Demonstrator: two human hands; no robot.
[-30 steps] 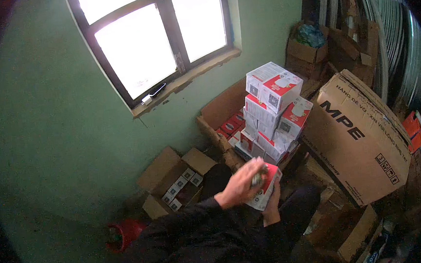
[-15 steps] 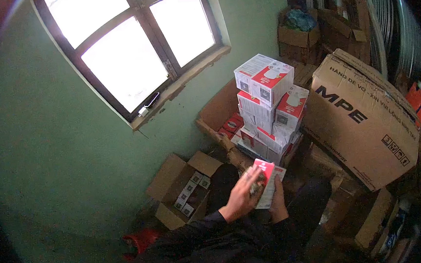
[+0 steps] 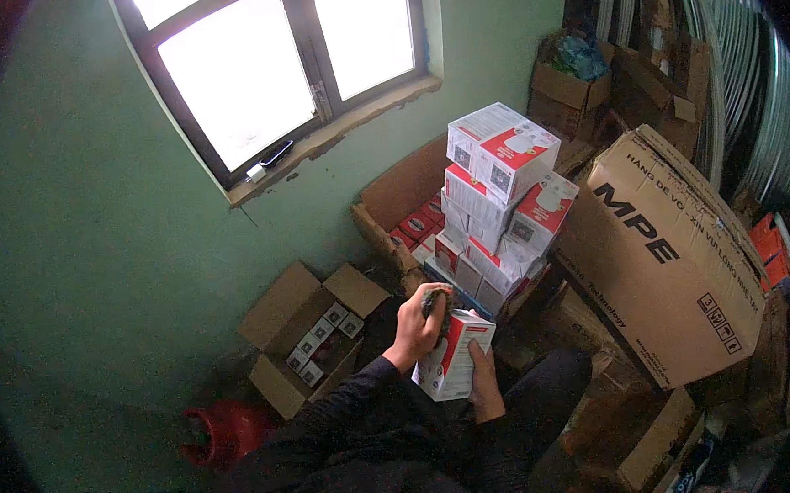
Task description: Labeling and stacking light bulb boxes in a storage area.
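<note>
A small white and red carton [image 3: 463, 363] is held upright in front of me above my lap. My right hand [image 3: 485, 382] grips its right side, thumb across the near face. At the carton's upper left, my left hand [image 3: 413, 326] is closed round a crumpled dark greenish rag or pad [image 3: 435, 304]; its exact kind is unclear. Just beyond my hands rises a stack of white and red cartons [image 3: 506, 202], with one larger carton on top.
An open cardboard box [image 3: 276, 314] with several small boxes stands at left, beside a red rounded object [image 3: 229, 432]. Behind the stack is a larger open box [image 3: 400, 189]. A big brown carton [image 3: 679, 245] leans at right, near coiled pale tubing [image 3: 762, 120]. A window [image 3: 237, 83] is ahead.
The carton has turned, showing its red side and white face. My left hand has shifted from its front to its upper left edge, with the rag now in plainer sight. The view has also shifted.
</note>
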